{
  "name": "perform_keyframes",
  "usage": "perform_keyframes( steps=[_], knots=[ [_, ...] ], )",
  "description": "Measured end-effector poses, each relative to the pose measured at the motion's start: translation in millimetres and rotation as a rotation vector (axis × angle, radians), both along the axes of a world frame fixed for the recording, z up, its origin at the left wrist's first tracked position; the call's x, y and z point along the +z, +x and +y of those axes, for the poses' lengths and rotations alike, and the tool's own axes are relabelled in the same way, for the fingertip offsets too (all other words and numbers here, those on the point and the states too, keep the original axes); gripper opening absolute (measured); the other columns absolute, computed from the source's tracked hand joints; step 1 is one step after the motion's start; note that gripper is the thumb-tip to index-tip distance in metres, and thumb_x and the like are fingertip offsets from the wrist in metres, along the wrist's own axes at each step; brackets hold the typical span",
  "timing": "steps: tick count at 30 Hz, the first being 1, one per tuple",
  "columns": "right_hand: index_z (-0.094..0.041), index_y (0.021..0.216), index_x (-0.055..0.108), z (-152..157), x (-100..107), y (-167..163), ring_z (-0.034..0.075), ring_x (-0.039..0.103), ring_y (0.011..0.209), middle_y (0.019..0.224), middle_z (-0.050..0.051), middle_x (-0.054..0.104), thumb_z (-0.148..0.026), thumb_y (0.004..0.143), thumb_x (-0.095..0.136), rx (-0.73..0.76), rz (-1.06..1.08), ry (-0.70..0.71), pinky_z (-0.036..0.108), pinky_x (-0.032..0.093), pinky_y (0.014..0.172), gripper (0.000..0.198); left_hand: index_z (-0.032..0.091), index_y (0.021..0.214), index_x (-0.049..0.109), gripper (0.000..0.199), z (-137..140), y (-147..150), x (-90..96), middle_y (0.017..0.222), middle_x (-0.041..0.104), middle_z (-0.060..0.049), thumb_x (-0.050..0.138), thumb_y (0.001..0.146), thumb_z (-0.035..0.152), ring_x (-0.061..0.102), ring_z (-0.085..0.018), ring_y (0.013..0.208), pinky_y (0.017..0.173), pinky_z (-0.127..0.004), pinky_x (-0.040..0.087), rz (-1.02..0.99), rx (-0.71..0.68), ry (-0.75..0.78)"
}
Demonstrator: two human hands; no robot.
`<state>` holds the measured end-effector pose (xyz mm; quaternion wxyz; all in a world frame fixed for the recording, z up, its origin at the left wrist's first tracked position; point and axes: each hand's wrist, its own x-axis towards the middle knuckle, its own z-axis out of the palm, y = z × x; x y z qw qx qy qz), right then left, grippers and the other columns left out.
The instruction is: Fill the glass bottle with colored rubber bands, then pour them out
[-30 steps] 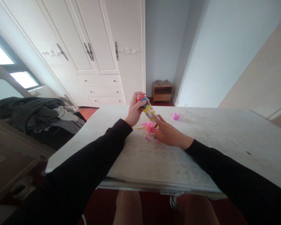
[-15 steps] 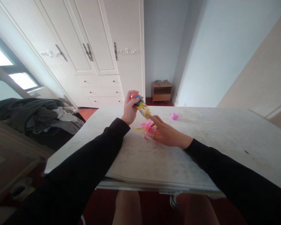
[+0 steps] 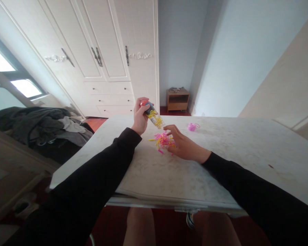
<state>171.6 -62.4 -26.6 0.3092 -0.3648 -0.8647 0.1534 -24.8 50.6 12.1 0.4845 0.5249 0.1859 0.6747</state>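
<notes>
My left hand [image 3: 140, 116] is wrapped round a clear plastic bottle [image 3: 154, 117] with a dark and red label, tilted with its lower end toward the right. Yellow pieces show through its clear wall. Below it on the table lies a small heap of pink and yellow plastic pieces [image 3: 162, 139]. Beside that heap is my right hand [image 3: 182, 143], its fingers curved and apart, the fingertips close to the bottle's lower end. Nothing shows between those fingers. Farther back to the right sits a pink lid with a loop [image 3: 191, 127].
The whitish, stained table [image 3: 220, 153] spreads out before me, its near edge above my knees. Dark clothes [image 3: 41, 126] are piled at the left. Beyond stand a white wardrobe [image 3: 113, 41] and a small wooden nightstand [image 3: 177, 101].
The bottle and my left hand have shifted slightly left. My right fingertips have come a little away from the bottle's lower end; the heap looks much the same.
</notes>
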Motion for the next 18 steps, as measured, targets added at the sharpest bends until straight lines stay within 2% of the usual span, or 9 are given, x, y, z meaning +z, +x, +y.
perform_keyframes(
  steps=[2, 5, 8, 11, 13, 14, 18],
  knots=[
    [-0.026, 0.158, 0.029, -0.8, 2.3, 0.0, 0.030, 0.062, 0.125, 0.152, 0.018, 0.042, -0.017, 0.087, 0.062, 0.004, 0.009, -0.007, 0.057, 0.054, 0.109, 0.079, 0.027, 0.101, 0.053, 0.032, 1.5, 0.4, -1.7, 0.084, 0.064, 0.000, 0.069, 0.074, 0.033, 0.064, -0.017, 0.073, 0.068, -0.032, 0.060, -0.002, -0.009, -0.022],
    [-0.030, 0.170, 0.011, -2.0, 4.9, -1.4, 0.031, 0.065, 0.120, 0.156, 0.018, 0.041, -0.020, 0.088, 0.062, -0.018, 0.001, -0.028, 0.058, 0.056, 0.106, 0.097, 0.028, 0.102, 0.051, 0.032, 1.2, 3.3, -4.7, 0.085, 0.064, 0.001, 0.068, 0.075, 0.036, 0.064, -0.017, 0.074, 0.066, -0.031, 0.057, 0.019, -0.035, -0.063],
    [-0.033, 0.172, 0.003, -0.9, 2.8, -3.6, 0.033, 0.067, 0.117, 0.155, 0.018, 0.044, -0.022, 0.088, 0.062, -0.066, -0.033, -0.026, 0.060, 0.057, 0.103, 0.103, 0.026, 0.103, 0.051, 0.033, -6.7, 10.4, -7.2, 0.086, 0.064, 0.001, 0.069, 0.076, 0.035, 0.063, -0.015, 0.072, 0.064, -0.028, 0.054, 0.095, -0.123, -0.082],
    [-0.025, 0.173, 0.005, 2.6, -2.8, -5.0, 0.040, 0.060, 0.133, 0.159, 0.022, 0.044, -0.027, 0.089, 0.061, -0.124, -0.064, -0.023, 0.062, 0.054, 0.107, 0.101, 0.025, 0.106, 0.053, 0.035, -18.5, 17.8, -7.9, 0.089, 0.066, 0.000, 0.071, 0.077, 0.033, 0.062, -0.014, 0.072, 0.066, -0.028, 0.055, 0.159, -0.232, -0.079],
    [-0.023, 0.172, 0.009, 4.6, -5.3, -5.0, 0.042, 0.051, 0.144, 0.161, 0.022, 0.042, -0.028, 0.088, 0.062, -0.130, -0.072, -0.012, 0.062, 0.051, 0.110, 0.100, 0.025, 0.107, 0.053, 0.035, -23.2, 19.6, -7.1, 0.091, 0.066, 0.000, 0.071, 0.078, 0.032, 0.063, -0.014, 0.073, 0.069, -0.030, 0.057, 0.168, -0.250, -0.062],
    [-0.023, 0.172, 0.011, 5.2, -5.6, -4.6, 0.041, 0.051, 0.144, 0.161, 0.022, 0.042, -0.028, 0.088, 0.063, -0.116, -0.071, -0.011, 0.061, 0.051, 0.111, 0.098, 0.025, 0.107, 0.053, 0.034, -23.8, 19.4, -6.6, 0.092, 0.066, 0.000, 0.071, 0.079, 0.032, 0.063, -0.014, 0.074, 0.070, -0.030, 0.057, 0.164, -0.240, -0.053],
    [-0.025, 0.170, 0.018, 4.1, -1.5, -3.0, 0.033, 0.068, 0.115, 0.147, 0.019, 0.052, -0.022, 0.087, 0.062, -0.059, -0.054, -0.056, 0.057, 0.057, 0.102, 0.095, 0.025, 0.105, 0.053, 0.030, -17.5, 13.9, -4.0, 0.089, 0.064, 0.000, 0.069, 0.080, 0.031, 0.062, -0.014, 0.075, 0.072, -0.029, 0.057, 0.113, -0.139, -0.019]
  ],
)
